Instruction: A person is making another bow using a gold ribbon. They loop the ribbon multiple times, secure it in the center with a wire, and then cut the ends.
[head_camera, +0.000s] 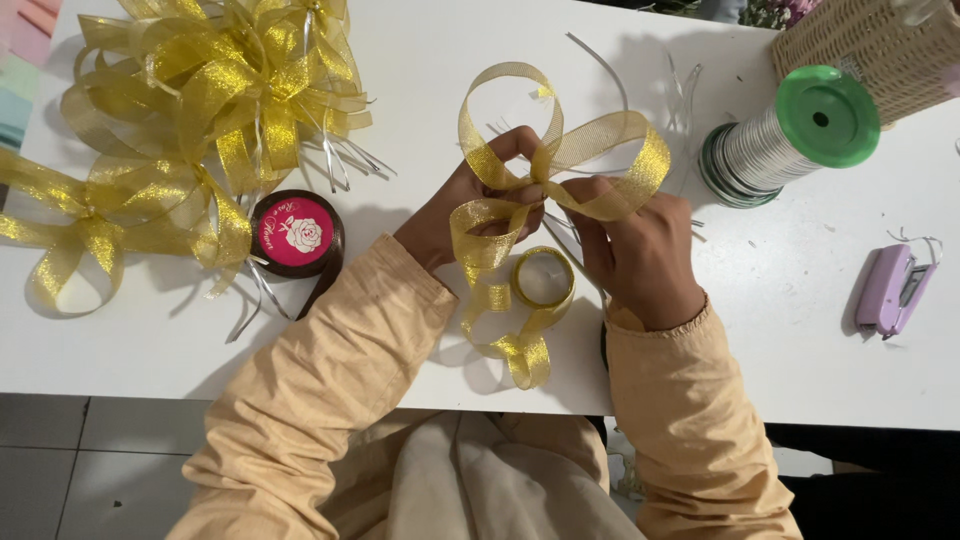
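1. Far left of the white table (800, 330): a heap of finished gold ribbon bows (190, 110), loops and tails overlapping, thin silver wire ends sticking out of it.
2. Just right of the heap, at its lower edge: a dark round spool with a pink label (298, 233) showing a white rose, lying flat.
3. Left hand (470, 205): fingers pinched shut on the centre of a gold mesh ribbon (590, 160), thumb side toward the crossing point.
4. The ribbon is folded into loops above the table, one standing up and one out to the right; its tail drops down to a small gold ribbon roll (543, 278) lying on the table between the forearms.
5. Right hand (635, 250): fingertips clamped on the same crossing, meeting the left hand's.
6. Right of the hands: a spool of silver wire with a green cap (800, 135), lying tilted beside a woven basket (880, 50).
7. Far right: a lilac stapler (890, 290), well apart from the hands.
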